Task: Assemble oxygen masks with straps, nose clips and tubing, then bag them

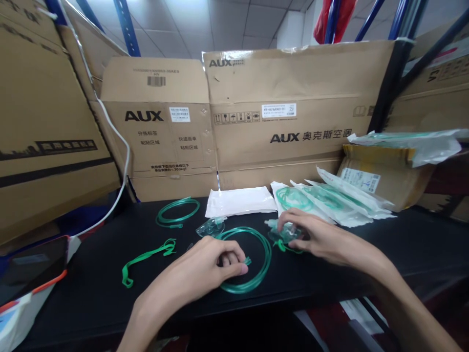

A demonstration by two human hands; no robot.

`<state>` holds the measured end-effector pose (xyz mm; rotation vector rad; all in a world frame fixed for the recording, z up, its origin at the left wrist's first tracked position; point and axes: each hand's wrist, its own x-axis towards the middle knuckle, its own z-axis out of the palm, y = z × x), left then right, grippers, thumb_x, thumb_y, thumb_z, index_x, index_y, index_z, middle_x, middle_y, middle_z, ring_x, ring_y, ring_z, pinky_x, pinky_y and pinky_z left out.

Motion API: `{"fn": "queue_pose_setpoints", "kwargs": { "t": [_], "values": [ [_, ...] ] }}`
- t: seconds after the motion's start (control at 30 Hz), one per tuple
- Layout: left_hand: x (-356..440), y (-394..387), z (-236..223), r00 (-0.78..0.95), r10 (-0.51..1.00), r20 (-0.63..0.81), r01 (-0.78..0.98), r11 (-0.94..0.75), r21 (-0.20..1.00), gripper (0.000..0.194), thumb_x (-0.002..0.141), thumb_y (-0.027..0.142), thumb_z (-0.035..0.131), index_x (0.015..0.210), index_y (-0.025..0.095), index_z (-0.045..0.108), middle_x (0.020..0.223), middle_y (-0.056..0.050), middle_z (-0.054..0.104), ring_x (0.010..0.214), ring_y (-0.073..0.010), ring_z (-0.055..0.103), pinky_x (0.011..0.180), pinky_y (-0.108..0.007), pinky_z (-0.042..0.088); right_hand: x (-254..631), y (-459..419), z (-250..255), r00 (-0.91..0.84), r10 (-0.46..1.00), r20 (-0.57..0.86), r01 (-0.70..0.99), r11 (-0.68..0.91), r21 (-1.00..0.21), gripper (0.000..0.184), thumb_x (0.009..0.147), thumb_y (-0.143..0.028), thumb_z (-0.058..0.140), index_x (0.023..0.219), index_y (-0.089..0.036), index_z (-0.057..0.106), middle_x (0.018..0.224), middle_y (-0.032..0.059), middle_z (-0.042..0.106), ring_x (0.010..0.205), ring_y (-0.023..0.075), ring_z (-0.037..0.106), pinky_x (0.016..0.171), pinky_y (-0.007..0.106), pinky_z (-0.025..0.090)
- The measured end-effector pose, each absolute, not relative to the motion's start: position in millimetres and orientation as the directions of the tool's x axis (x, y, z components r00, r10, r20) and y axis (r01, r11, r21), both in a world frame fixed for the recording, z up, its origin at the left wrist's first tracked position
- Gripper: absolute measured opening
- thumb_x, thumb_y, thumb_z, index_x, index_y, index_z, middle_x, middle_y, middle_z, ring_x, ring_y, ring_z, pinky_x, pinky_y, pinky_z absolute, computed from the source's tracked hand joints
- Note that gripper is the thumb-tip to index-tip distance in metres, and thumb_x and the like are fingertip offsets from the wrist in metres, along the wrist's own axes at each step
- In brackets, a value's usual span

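Note:
Between the thumb and fingers of my left hand (208, 261) is the connector end of a coiled green tube (266, 254), which lies on the black table (205, 313). My right hand (315, 232) is closed around a clear oxygen mask (273, 230) with a bright green strap (281, 246) hanging under it. Beyond my left hand rests a second clear mask (210, 227). Farther left are another coil of green tube (178, 212) and a loose green elastic strap (146, 254). My left hand covers part of the near coil.
A white packet (242, 201) lies at the back. Several sealed pouches (330, 198) with green tubing lean beside a small carton (381, 168). Large cardboard panels (293, 88) wall the back. At left, a phone (34, 266) stands near a white cable (120, 142).

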<state>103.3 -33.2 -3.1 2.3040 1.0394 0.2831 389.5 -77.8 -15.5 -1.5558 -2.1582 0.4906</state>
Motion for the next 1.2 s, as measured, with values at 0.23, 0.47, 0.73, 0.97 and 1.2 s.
{"fn": "queue_pose_setpoints", "kwargs": {
  "t": [0.23, 0.47, 0.73, 0.97, 1.2],
  "values": [
    [112.9, -23.5, -14.3, 0.656, 0.755, -0.018, 0.596, -0.503, 0.626, 0.026, 0.092, 0.045, 0.057, 0.088, 0.023, 0.071, 0.071, 0.004, 0.067, 0.068, -0.014, 0.06, 0.062, -0.023, 0.041, 370.6, -75.0, -24.4, -0.226, 0.971, 0.077, 0.756, 0.225, -0.615, 0.025, 0.089, -0.047, 0.063, 0.099, -0.027, 0.052, 0.099, 0.0003, 0.062, 0.089, 0.02, 0.061, 0.08, 0.033, 0.048],
    [117.4, -22.3, -20.1, 0.611, 0.789, 0.066, 0.587, -0.508, 0.631, 0.029, 0.094, 0.047, 0.054, 0.099, 0.025, 0.071, 0.08, 0.001, 0.067, 0.072, -0.0155, 0.059, 0.064, -0.024, 0.042, 366.7, -75.2, -34.6, -0.092, 0.993, 0.068, 0.815, 0.114, -0.568, 0.038, 0.084, -0.05, 0.068, 0.117, -0.035, 0.058, 0.11, 0.0029, 0.062, 0.104, 0.0264, 0.062, 0.091, 0.04, 0.045],
    [117.4, -19.6, -23.6, 0.628, 0.77, 0.112, 0.556, -0.545, 0.628, 0.026, 0.095, 0.048, 0.054, 0.105, 0.03, 0.07, 0.096, 0.001, 0.067, 0.087, -0.018, 0.06, 0.077, -0.027, 0.044, 365.5, -81.9, -27.5, -0.163, 0.983, 0.08, 0.765, 0.177, -0.62, 0.039, 0.08, -0.051, 0.072, 0.116, -0.037, 0.065, 0.111, 0.0013, 0.066, 0.102, 0.0253, 0.063, 0.091, 0.037, 0.046],
    [114.0, -16.1, -23.7, 0.675, 0.732, 0.094, 0.507, -0.552, 0.662, 0.021, 0.094, 0.048, 0.059, 0.105, 0.035, 0.071, 0.102, 0.004, 0.068, 0.099, -0.0184, 0.06, 0.088, -0.027, 0.042, 362.2, -77.9, -22.6, -0.181, 0.982, 0.05, 0.748, 0.171, -0.641, 0.039, 0.079, -0.052, 0.074, 0.112, -0.033, 0.068, 0.103, 0.0014, 0.067, 0.093, 0.0229, 0.062, 0.081, 0.032, 0.047],
    [116.0, -15.9, -22.4, 0.681, 0.727, 0.093, 0.478, -0.537, 0.695, 0.021, 0.094, 0.047, 0.059, 0.103, 0.031, 0.071, 0.1, 0.003, 0.069, 0.095, -0.0176, 0.062, 0.084, -0.026, 0.043, 360.1, -81.4, -13.5, -0.209, 0.977, 0.042, 0.727, 0.184, -0.662, 0.03, 0.078, -0.047, 0.076, 0.103, -0.032, 0.07, 0.09, -0.0027, 0.065, 0.081, 0.0181, 0.059, 0.069, 0.027, 0.043]
  ]
}}
